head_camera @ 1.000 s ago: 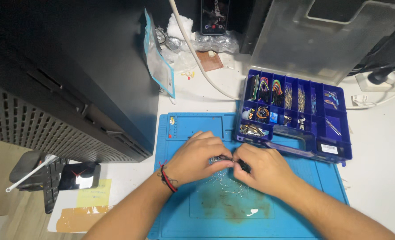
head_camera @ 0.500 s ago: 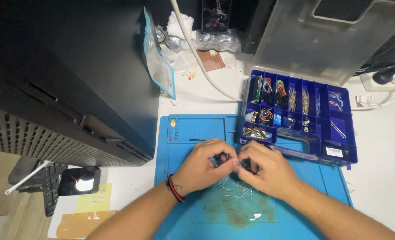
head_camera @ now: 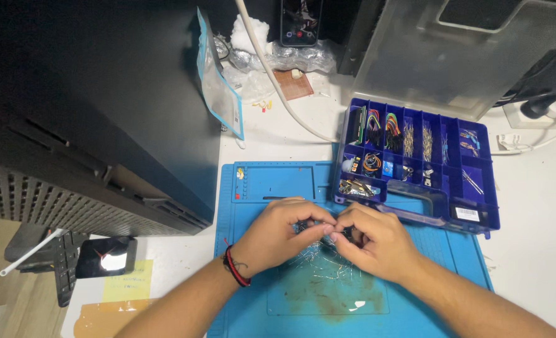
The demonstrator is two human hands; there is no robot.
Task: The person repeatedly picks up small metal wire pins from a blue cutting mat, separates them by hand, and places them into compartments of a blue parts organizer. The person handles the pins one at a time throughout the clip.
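My left hand [head_camera: 278, 233] and my right hand [head_camera: 372, 241] meet over the blue work mat [head_camera: 253, 294]. Both pinch a small dark part [head_camera: 337, 233] between fingertips; the fingers hide most of it, so I cannot tell its kind. A red and black band circles my left wrist. Thin clear wires or leads [head_camera: 318, 266] lie scattered on the mat just under the hands. The blue compartment box [head_camera: 478, 216] with coloured jumper wires and small components stands open just behind my right hand.
A large black computer case [head_camera: 90, 112] fills the left side. The box's clear lid [head_camera: 465, 56] leans up at the back. A white cable [head_camera: 271, 75], plastic bags, a small brown circuit board and a phone lie at the back. A power strip [head_camera: 540, 112] sits far right.
Both hands stay pressed together on the small part, with only slight finger shifts. The view has shifted a little, so the hands and box sit slightly lower in the frame.
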